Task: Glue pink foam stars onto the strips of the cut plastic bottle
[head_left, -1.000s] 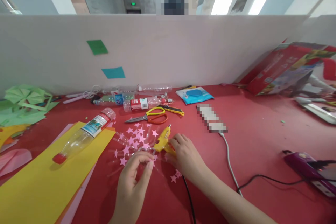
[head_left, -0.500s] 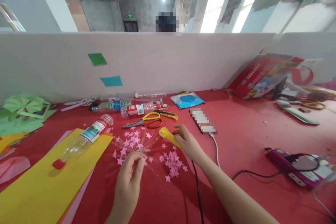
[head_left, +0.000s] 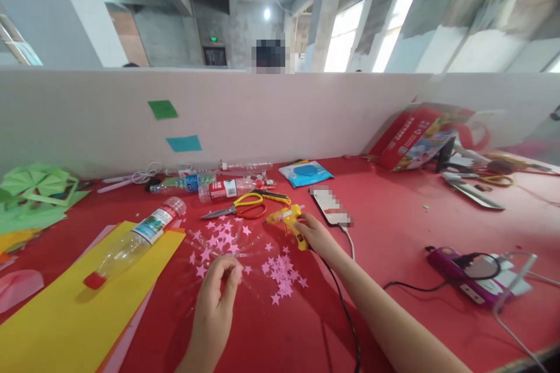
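My left hand (head_left: 219, 288) is closed in a pinch at the near side of a clear plastic piece cut into spreading strips (head_left: 256, 254). The piece is hard to see against the red table, and its held part is hidden by my fingers. Pink paper stars (head_left: 225, 235) lie on and around the strips. My right hand (head_left: 318, 237) has its fingers closed at the handle of a yellow hot glue gun (head_left: 286, 220), whose nozzle points left. Between my hands is a heap of pink stars (head_left: 284, 274). Scissors (head_left: 238, 207) lie just beyond the strips.
Left are yellow paper sheets (head_left: 109, 297) with a plastic bottle (head_left: 131, 245) on top. More bottles (head_left: 223, 189), a wipes pack (head_left: 305, 173) and a phone (head_left: 328, 205) lie behind. At right are a purple power strip (head_left: 464, 277), a knife (head_left: 475, 191) and a black cord (head_left: 345, 303).
The glue gun has turned in my right hand, so its side now shows, nozzle to the left. My left hand keeps its pinch. The head view has shifted slightly right and up.
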Demonstrator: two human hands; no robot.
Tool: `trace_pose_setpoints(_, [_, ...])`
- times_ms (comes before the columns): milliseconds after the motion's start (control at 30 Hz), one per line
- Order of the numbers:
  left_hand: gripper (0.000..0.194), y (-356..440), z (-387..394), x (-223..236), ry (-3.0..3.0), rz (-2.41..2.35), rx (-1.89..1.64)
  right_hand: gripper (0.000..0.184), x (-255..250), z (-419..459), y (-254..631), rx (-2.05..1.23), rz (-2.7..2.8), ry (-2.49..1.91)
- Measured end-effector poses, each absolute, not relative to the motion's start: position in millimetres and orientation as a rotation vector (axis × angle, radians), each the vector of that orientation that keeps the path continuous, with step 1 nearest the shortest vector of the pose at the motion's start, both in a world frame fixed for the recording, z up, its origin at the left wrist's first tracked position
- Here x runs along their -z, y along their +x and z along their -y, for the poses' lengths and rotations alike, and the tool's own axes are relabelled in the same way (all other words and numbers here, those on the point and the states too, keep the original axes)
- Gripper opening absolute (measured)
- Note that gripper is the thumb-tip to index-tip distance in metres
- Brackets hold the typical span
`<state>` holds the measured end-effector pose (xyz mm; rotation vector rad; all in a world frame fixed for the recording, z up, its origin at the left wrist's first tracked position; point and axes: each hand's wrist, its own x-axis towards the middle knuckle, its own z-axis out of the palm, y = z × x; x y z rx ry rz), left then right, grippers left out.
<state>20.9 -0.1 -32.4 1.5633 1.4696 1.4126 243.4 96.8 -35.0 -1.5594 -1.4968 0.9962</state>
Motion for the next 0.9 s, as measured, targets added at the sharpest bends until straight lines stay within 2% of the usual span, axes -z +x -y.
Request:
trace_pose_setpoints(133, [0.021, 21, 2, 28, 1.529, -1.428, -1.370, 0.015, 44, -98, 250, -0.867, 1.540, -1.695])
trace_pose_setpoints(400, [0.026, 23, 0, 25, 1.498, -1.468, -1.378, 0.034, 43, -91, 254, -0.501, 1.744, -1.945])
trace_pose_setpoints(633, [0.028, 25, 4, 16, 1.306, -1.395, -1.303, 0.030, 29, -86, 258, -0.292, 1.797, -2.062])
trace_pose_setpoints(700, [0.026, 26, 4, 15, 1.186, -1.368, -1.331, 0.027, 21, -79, 254, -0.170, 1.812, -1.954])
trace_pose_setpoints(767, [0.023, 26, 4, 17, 1.061, -1.325, -1.369, 0.019, 11, -68, 244, -0.049, 1.881, -1.615])
trace_pose_setpoints(833, [0.021, 26, 3, 19, 0.965, -1.283, -1.396, 0.014, 2, -53, 226, -0.129, 2.033, -1.229])
trace_pose_setpoints(900, [0.021, 25, 2, 22, 0.913, -1.261, -1.410, 0.018, -5, -40, 206, -0.157, 2.202, -0.929])
